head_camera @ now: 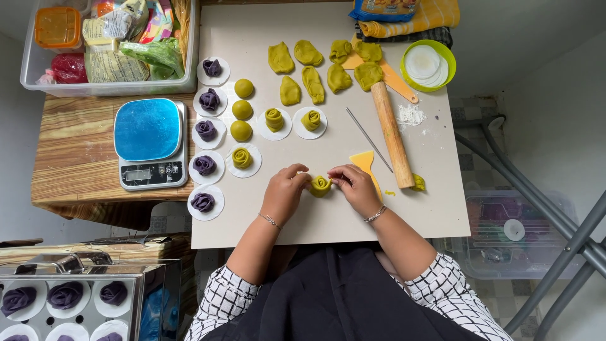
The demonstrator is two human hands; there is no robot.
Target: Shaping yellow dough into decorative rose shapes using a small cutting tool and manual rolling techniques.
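- Evidently both hands meet at the lower middle of the frame, over the pale work board (328, 221), with a green dough rose (320, 185) caught between them.
- The left hand (284, 192) curls in from the left, its thumb and forefinger tips pressed to the roll's left side; the remaining fingers are bent and close together.
- The right hand (357, 187) mirrors it, fingertips pinching the right edge of the roll, knuckles raised. To my eye the two-sided hold keeps the wrapped layers from springing loose.
- That rose rests on the board, touching fingertips on both sides, its spiral top left uncovered.
- A yellow scraper (365, 160) lies just beside the right hand, a wooden rolling pin (391, 132) further right, a thin metal rod (368, 139) between them, probably parked within easy reach.
- Flattened green dough pieces (309, 69) wait at the upper middle, beyond the hands.
- Three finished green roses on white paper rounds (274, 121) sit above the hands; three green balls (242, 110) stand in a column to their left.
- Purple roses (205, 131) run down the board's left edge on their own papers, seemingly sorted by colour.
- A blue-topped kitchen scale (150, 142) sits at the left on a wooden table (69, 158); a green bowl of spare paper rounds (429, 63) sits upper right.
- More purple roses fill a metal steamer tray (76, 297) at the lower left.
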